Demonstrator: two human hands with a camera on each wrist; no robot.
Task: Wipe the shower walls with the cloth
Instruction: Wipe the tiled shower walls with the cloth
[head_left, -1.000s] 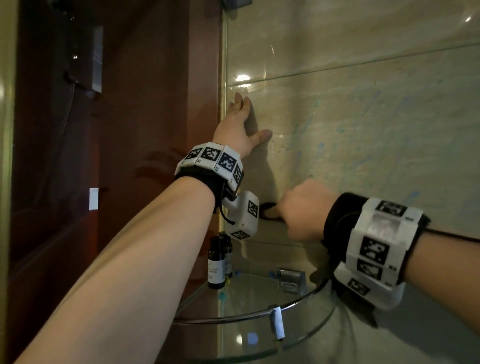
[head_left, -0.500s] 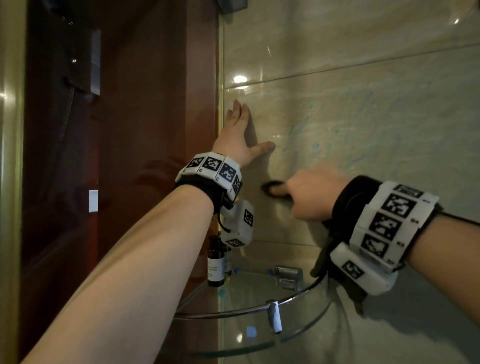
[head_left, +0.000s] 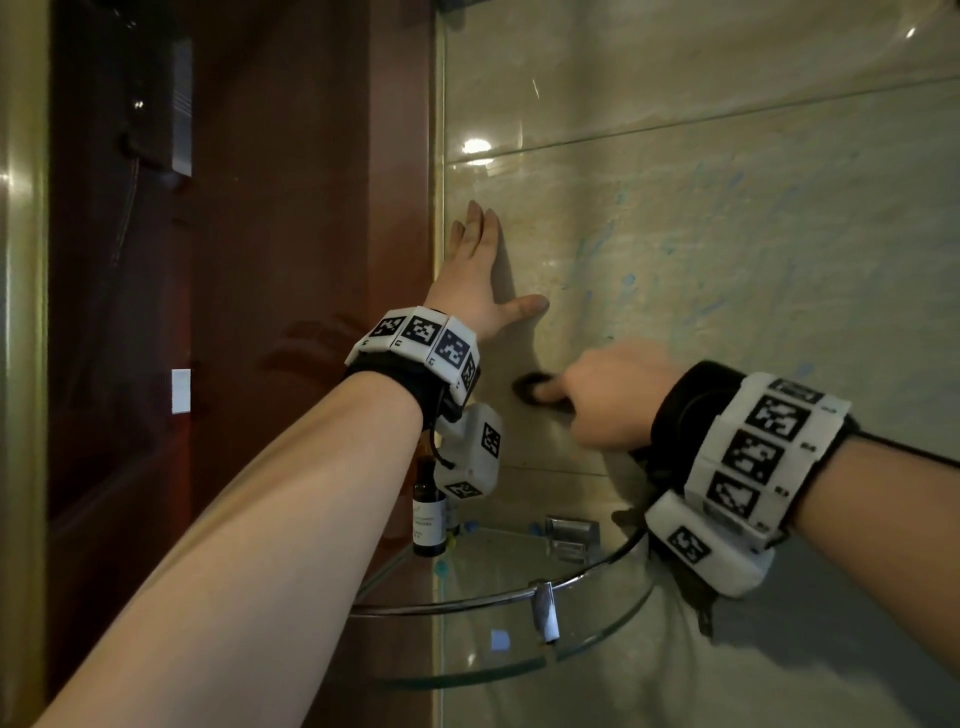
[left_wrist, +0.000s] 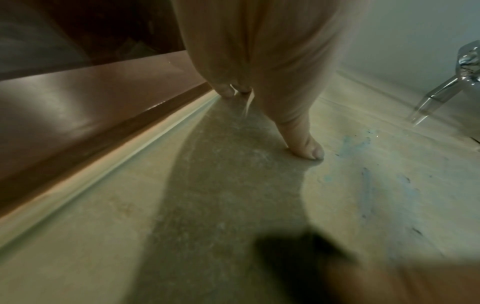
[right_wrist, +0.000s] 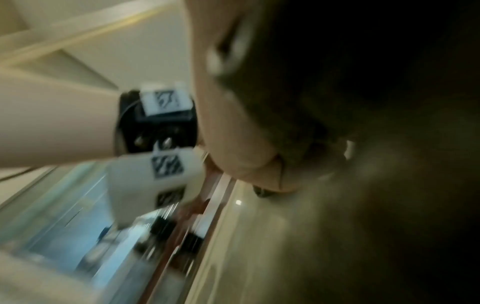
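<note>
Cloth (head_left: 532, 387) higher on wall vs before, R hand (head_left: 610, 395) gripping

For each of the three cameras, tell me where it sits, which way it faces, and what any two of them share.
Head: worn on the head, facing the tiled wall near the corner; shows both forearms, left hand flat on the tile, right hand pressing a dark cloth.
Left wrist: looks along the left hand at blue-smeared tile.
Right wrist: blurred, looks along the right hand towards the left wrist.
Shared: head and left wrist both show the left hand on the tile.
</note>
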